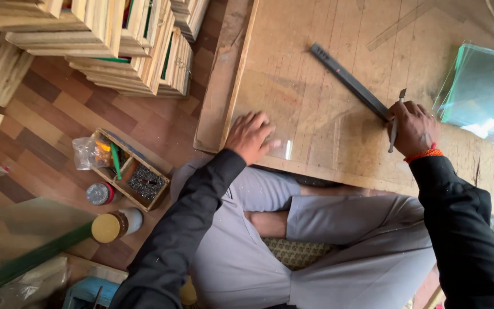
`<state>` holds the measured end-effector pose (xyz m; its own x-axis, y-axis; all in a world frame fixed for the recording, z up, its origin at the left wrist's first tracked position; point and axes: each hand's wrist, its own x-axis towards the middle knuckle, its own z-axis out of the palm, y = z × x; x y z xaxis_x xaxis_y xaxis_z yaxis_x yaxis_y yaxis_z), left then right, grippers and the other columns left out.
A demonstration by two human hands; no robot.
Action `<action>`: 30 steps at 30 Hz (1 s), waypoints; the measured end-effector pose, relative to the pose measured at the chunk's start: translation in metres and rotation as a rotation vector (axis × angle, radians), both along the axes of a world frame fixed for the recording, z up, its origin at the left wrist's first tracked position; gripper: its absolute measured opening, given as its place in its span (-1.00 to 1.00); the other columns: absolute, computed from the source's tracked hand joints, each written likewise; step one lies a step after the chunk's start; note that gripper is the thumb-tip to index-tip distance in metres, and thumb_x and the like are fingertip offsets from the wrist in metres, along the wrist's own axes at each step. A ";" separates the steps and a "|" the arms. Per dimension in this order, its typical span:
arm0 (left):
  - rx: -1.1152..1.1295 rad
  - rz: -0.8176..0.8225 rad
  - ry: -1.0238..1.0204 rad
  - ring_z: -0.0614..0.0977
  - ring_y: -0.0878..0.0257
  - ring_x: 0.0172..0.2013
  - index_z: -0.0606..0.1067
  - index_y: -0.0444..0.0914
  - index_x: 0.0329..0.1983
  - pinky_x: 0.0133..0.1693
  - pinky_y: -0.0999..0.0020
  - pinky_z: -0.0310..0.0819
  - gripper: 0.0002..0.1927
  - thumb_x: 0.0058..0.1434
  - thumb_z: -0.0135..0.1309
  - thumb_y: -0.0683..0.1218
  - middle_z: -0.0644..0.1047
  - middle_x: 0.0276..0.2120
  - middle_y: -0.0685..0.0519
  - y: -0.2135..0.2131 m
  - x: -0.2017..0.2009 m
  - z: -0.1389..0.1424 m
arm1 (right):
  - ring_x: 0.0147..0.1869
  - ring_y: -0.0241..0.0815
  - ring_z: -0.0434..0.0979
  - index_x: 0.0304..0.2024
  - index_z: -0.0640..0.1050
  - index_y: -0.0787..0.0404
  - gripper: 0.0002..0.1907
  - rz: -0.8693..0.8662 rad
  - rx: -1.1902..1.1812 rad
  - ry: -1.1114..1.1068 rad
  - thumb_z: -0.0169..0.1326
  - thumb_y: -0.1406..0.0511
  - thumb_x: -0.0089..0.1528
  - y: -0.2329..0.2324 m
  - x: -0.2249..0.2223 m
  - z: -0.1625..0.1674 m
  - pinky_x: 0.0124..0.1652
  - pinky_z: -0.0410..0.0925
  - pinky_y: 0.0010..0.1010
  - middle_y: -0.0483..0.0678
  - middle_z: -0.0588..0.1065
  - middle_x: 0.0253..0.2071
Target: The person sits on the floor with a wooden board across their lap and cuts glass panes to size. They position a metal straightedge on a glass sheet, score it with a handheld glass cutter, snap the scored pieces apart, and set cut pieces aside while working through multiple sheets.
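Note:
A clear glass sheet (315,123) lies flat on the wooden work board (293,46), hard to make out except for its near edge. My left hand (251,136) presses flat on its left corner, fingers spread. A long dark ruler (350,82) runs diagonally across the sheet. My right hand (411,127) rests on the ruler's near end and grips a thin metal glass cutter (396,121), held upright against the ruler's edge. An orange thread circles my right wrist.
A stack of greenish glass panes (478,91) sits at the board's right. Stacked wooden frames (115,46) fill the upper left. A small wooden box (130,171) of bits, a plastic bag, two jars (115,224) and a large glass pane (18,240) lie on the floor left of my crossed legs.

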<state>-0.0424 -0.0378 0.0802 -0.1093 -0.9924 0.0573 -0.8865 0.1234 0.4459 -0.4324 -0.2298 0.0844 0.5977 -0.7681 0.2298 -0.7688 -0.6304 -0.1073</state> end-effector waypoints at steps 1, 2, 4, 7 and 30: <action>-0.103 -0.016 0.025 0.39 0.04 0.29 0.54 -0.17 0.13 0.32 0.04 0.27 -0.61 0.29 0.23 0.05 0.41 0.21 0.01 -0.010 0.001 -0.005 | 0.01 0.13 0.56 -0.13 0.54 0.11 -0.80 0.010 0.024 -0.028 0.22 0.30 0.20 0.008 0.005 0.002 -0.11 0.41 -0.09 0.02 0.54 -0.13; -0.209 -0.034 0.050 0.37 0.02 0.32 0.54 -0.18 0.14 0.34 0.02 0.26 -0.63 0.31 0.21 0.00 0.39 0.25 0.01 -0.019 0.001 -0.011 | -0.05 0.13 0.56 -0.13 0.54 0.11 -0.77 0.017 0.046 -0.057 0.25 0.29 0.17 0.017 0.012 0.004 -0.14 0.42 -0.09 0.03 0.53 -0.14; -0.310 -0.108 -0.006 0.29 -0.03 0.40 0.53 -0.14 0.14 0.40 0.04 0.20 -0.58 0.18 0.14 -0.12 0.34 0.34 -0.02 -0.032 -0.002 -0.026 | -0.15 0.10 0.58 -0.16 0.53 0.14 -0.75 -0.011 0.158 -0.221 0.29 0.32 0.14 0.044 0.030 0.005 -0.20 0.42 -0.14 0.05 0.52 -0.17; -0.340 -0.125 0.037 0.20 -0.06 0.45 0.48 -0.11 0.19 0.42 -0.07 0.03 -0.54 0.18 0.09 -0.15 0.29 0.39 -0.03 -0.044 0.007 -0.048 | -0.22 -0.07 0.66 -0.17 0.52 0.19 -0.73 -0.077 0.331 -0.537 0.31 0.38 0.11 0.087 0.074 0.003 -0.26 0.45 -0.31 0.02 0.50 -0.20; 0.065 -0.242 -0.006 -0.23 -0.07 0.55 -0.07 0.02 0.61 0.50 -0.11 -0.37 0.45 -0.24 0.25 0.68 -0.15 0.59 0.04 -0.039 0.030 -0.053 | -0.26 -0.29 0.58 -0.06 0.56 0.35 -0.71 -0.304 0.637 -0.985 0.09 0.21 0.41 0.229 0.164 0.018 -0.23 0.43 -0.47 0.04 0.57 -0.30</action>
